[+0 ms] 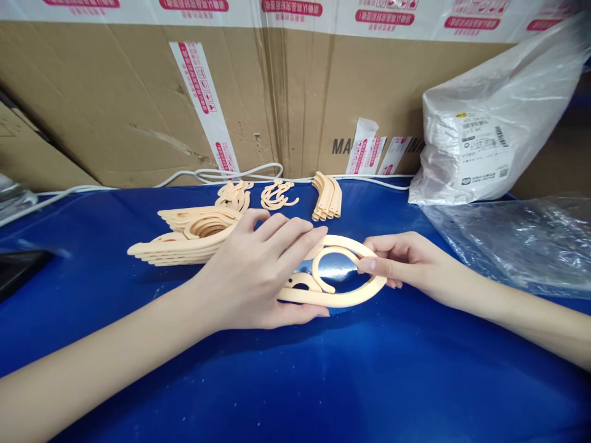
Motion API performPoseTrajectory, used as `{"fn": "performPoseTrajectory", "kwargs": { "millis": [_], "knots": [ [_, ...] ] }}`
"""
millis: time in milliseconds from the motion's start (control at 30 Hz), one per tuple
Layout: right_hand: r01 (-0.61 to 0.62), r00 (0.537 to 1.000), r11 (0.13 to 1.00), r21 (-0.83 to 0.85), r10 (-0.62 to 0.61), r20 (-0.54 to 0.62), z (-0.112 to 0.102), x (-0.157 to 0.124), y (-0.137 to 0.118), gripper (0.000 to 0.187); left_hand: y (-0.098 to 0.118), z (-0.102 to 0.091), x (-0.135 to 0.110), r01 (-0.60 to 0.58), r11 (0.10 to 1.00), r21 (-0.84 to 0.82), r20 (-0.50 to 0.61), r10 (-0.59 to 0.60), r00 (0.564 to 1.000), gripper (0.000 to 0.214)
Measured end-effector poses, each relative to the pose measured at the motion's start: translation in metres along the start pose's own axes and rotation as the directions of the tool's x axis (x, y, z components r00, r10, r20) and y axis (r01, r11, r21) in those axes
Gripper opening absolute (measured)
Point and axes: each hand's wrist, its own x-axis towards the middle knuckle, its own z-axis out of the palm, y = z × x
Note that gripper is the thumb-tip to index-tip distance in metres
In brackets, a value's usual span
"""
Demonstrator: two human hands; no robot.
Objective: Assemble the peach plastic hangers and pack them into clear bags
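Observation:
A cream plastic folding hanger (344, 299), its curved arms folded into a loop with the hook (318, 266) lying inside, is held low over the blue table. Around its left part my left hand (268, 271) is closed, palm down, hiding that end. At the right tip, my right hand (397, 261) pinches the hanger between thumb and fingers. Just beyond my left hand lies a stack of similar folded hangers (180, 252). Behind them are two small piles of loose cream hooks (235, 195) (277, 195) and a bundle of curved hanger arms (327, 195).
A large cardboard box (305, 92) walls off the back of the blue table (295, 381). White cables (203, 175) run along its foot. At right stand a labelled white plastic bag (489, 135) and clear plastic film (521, 246). A dark flat object (21, 271) lies at the left edge.

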Motion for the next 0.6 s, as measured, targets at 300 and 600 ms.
{"fn": "performPoseTrajectory", "kwargs": {
  "millis": [300, 600],
  "knots": [
    [0.023, 0.999, 1.0, -0.005, -0.023, -0.027, 0.0, 0.001, 0.0, 0.034, -0.001, -0.005, 0.005, -0.003, 0.999, 0.033, 0.029, 0.002, 1.0, 0.069],
    [0.133, 0.956, 0.87, -0.475, -0.239, -0.169, -0.019, 0.006, 0.008, 0.032, -0.062, -0.057, -0.014, 0.329, 0.943, -0.043, 0.193, -0.315, 0.929, 0.065]
  ]
}}
